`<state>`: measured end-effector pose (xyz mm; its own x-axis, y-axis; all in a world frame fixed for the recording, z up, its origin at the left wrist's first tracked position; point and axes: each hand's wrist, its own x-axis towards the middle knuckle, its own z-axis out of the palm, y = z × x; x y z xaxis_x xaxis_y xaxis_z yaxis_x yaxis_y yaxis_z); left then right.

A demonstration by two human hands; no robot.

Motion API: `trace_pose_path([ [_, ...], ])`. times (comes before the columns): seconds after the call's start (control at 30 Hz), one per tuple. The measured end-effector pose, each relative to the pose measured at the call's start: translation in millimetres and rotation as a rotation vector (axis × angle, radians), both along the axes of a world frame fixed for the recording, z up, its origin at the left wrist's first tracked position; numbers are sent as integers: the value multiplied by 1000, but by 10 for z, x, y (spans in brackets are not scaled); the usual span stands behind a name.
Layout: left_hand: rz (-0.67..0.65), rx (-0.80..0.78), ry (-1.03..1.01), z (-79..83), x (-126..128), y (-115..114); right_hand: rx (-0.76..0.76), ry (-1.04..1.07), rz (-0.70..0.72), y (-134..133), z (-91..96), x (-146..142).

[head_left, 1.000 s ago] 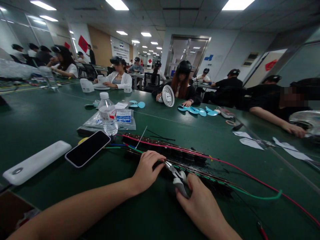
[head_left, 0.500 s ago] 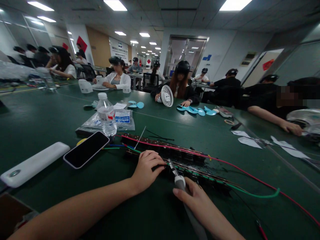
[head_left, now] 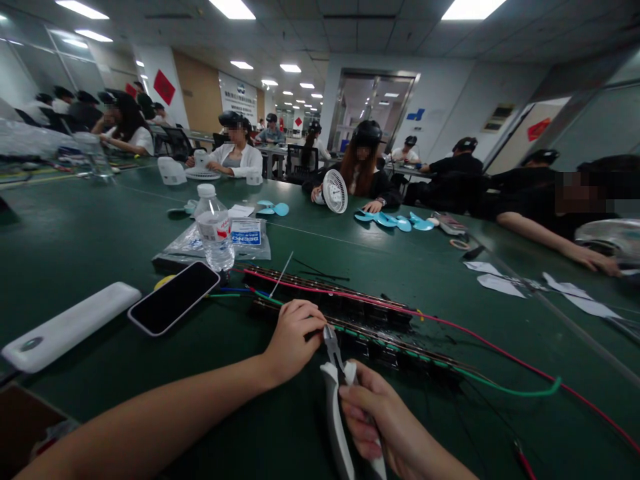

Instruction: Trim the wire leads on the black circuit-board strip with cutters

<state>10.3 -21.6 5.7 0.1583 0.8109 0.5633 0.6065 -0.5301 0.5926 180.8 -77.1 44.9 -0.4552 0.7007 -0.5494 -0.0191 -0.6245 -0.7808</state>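
Two long, narrow black assemblies with brownish strips along their tops point(head_left: 395, 355) lie side by side on a dark green surface point(head_left: 280, 427), the nearer one directly beneath the wearer's fingertips. A pair of metal pliers with white-and-grey handles point(head_left: 331, 381) points away from the wearer, its tip just beside the left fingertips at the nearer assembly's edge. The right hand point(head_left: 377, 415) has its fingers curled around one handle, with the two handles spread apart. The left hand point(head_left: 295, 339) arches over the nearer assembly, fingers bunched and thumb close under them; whether they pinch anything cannot be told.

A green insulated wire point(head_left: 525, 395) runs along the nearer assembly and past its right end, while a red insulated wire point(head_left: 480, 337) crosses the farther one. A slim white stick-like strip point(head_left: 281, 275) stands at a slant near the left end. To the left sit a black-screened smartphone point(head_left: 175, 298), a clear plastic bottle with a white cap point(head_left: 215, 230) and a long white rounded device point(head_left: 73, 327). Across the surface, a co-worker in dark clothing holds a round white fan cage point(head_left: 335, 191) beside glossy light-blue fan blades point(head_left: 395, 221).
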Motion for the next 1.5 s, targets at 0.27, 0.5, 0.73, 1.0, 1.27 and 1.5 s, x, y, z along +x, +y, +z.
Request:
trace_pose_path([
  [0.27, 11, 6, -5, 6, 1, -5, 11, -82, -57, 37, -65, -44],
  [0.5, 21, -1, -5, 17, 9, -8, 44, -139, -37, 27, -132, -59],
  [0.73, 26, -3, -10, 18, 15, -5, 45, -50, -49, 21, -111, -58],
  [1.0, 26, -17, -11, 15, 12, -13, 87, -142, -3, 7, -150, -84],
  [1.27, 26, -15, -15, 6, 23, -11, 105, -211, 27, 9, -94, -128],
  [1.5, 22, -18, -8, 15, 23, -19, 102, -247, 14, 14, -107, -151],
])
